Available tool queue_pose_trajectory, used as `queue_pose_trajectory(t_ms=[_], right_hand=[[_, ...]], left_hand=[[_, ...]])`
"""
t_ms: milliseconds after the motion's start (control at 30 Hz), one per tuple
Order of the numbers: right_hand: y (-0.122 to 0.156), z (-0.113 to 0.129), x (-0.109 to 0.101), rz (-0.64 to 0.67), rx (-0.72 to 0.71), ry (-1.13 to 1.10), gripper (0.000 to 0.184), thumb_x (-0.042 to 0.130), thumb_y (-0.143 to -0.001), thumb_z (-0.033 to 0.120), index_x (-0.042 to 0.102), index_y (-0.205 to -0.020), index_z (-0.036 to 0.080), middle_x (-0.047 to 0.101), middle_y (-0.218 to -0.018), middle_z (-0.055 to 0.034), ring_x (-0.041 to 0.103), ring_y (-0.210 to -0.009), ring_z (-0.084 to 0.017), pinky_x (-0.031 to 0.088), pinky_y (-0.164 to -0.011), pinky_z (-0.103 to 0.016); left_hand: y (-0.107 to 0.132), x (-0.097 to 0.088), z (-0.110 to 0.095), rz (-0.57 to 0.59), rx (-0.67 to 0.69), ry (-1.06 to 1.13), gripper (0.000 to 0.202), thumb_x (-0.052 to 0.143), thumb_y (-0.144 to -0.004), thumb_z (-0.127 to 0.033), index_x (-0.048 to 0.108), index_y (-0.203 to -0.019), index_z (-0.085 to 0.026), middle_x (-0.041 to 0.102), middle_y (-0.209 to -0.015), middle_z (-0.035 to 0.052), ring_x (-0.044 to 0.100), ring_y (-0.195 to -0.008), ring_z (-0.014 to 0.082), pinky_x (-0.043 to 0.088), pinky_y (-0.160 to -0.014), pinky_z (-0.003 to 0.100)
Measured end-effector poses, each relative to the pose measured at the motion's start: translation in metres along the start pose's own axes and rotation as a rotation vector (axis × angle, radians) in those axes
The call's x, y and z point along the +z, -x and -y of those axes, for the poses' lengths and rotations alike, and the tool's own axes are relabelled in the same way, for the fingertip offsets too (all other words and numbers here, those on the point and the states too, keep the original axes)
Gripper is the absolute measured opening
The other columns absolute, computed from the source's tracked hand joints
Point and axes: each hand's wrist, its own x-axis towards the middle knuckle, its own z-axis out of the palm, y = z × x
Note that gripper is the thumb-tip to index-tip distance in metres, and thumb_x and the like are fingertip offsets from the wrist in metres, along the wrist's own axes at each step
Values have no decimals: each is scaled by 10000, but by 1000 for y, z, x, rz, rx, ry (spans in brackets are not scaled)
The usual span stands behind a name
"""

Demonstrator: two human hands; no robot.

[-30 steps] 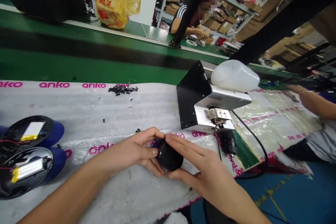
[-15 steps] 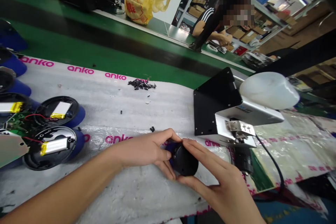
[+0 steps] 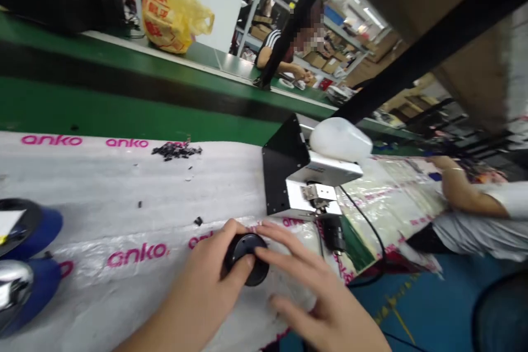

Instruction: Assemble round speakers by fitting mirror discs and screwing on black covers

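Observation:
My left hand [image 3: 214, 275] is wrapped around a round black housing [image 3: 258, 274] above the wrapped table, with the thumb pressed on its flat top. The housing's underside is hidden. My right hand [image 3: 307, 286] is on its right with the fingers apart. Its index fingertip touches the top of the housing near the left thumb, while its own thumb stands off the part and is blurred. At the left edge sit blue round housings [image 3: 47, 280] with black rims, partly cut off by the frame.
A screw-feeding machine [image 3: 297, 176] with a white plastic bag [image 3: 340, 138] on top stands ahead to the right. Small black parts [image 3: 175, 150] lie piled on the white wrap [image 3: 223, 176]. A yellow bag [image 3: 169, 16] sits farther back. A co-worker's arm [image 3: 466, 190] is at right; another person sits beyond.
The view has swung to the right. The housing's flat black face now points up, my left thumb has moved onto it, and my right thumb has come away from it.

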Motion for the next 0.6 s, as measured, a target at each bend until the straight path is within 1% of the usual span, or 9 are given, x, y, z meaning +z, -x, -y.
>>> queue_pose_trajectory(t_ms=[67, 100, 133, 200, 267, 333, 400, 533, 600], right_hand=[[5, -26, -17, -397, 248, -12, 305, 527, -925, 384, 637, -1210, 380, 669, -1207, -58, 653, -1116, -310, 567, -935, -495], [6, -42, -26, -566, 370, 21, 342, 468, -958, 397, 587, -1269, 314, 649, -1187, -107, 634, -1117, -320, 525, -958, -533], [6, -59, -34, -659, 469, 47, 395, 467, -959, 415, 552, -1305, 246, 632, -1173, -151, 614, -1119, -337, 482, -980, -562], [5, -91, -44, -681, 614, 28, 462, 669, -829, 442, 612, -1205, 179, 651, -1080, -167, 608, -1066, -354, 445, -989, -554], [6, -114, -46, -636, 685, -74, 473, 814, -672, 395, 669, -1064, 173, 684, -936, -111, 639, -923, -308, 472, -936, -509], [10, -125, -42, -628, 692, -208, 463, 852, -620, 376, 682, -1003, 179, 689, -865, -63, 642, -835, -259, 496, -873, -453], [16, -123, -37, -685, 648, -352, 413, 797, -687, 468, 674, -967, 191, 678, -845, -48, 635, -790, -239, 510, -793, -405], [22, -88, -36, -883, 472, -616, 495, 540, -810, 717, 622, -988, 262, 617, -869, -25, 603, -723, -191, 506, -644, -340], [14, -63, -41, -1002, 342, -766, 584, 445, -804, 812, 605, -1004, 288, 561, -773, 10, 547, -614, -147, 481, -549, -291]], left_hand=[[-2, -2, 0, 46, -72, 65, 183, 545, -897, -368, 587, -1018, -236, 602, -623, -36, 561, -467, 144, 396, -456, 210], [-4, -3, 0, 54, -92, 93, 215, 570, -881, -394, 595, -1021, -233, 635, -667, -23, 572, -471, 140, 404, -450, 205], [-5, -5, 1, 57, -99, 116, 249, 594, -864, -419, 605, -1025, -229, 674, -740, -3, 583, -478, 135, 414, -445, 202], [-7, -7, 3, 54, -101, 131, 326, 629, -836, -463, 622, -1062, -228, 712, -819, 21, 597, -483, 134, 427, -432, 199], [-8, -7, 6, 45, -127, 114, 418, 642, -822, -506, 623, -1138, -233, 694, -692, 5, 606, -487, 153, 440, -435, 199], [-8, -6, 9, 40, -156, 107, 512, 645, -808, -554, 608, -1205, -233, 637, -545, -21, 608, -492, 175, 456, -448, 205], [-8, -5, 11, 32, -174, 96, 582, 650, -788, -595, 598, -1237, -229, 611, -482, -27, 599, -482, 178, 461, -457, 208], [-8, -5, 11, 16, -179, 62, 645, 649, -767, -635, 598, -1262, -225, 589, -444, -27, 572, -458, 171, 442, -454, 211], [-8, -5, 10, 17, -175, 55, 647, 637, -771, -651, 604, -1259, -228, 577, -443, -29, 562, -457, 169, 433, -450, 212]])
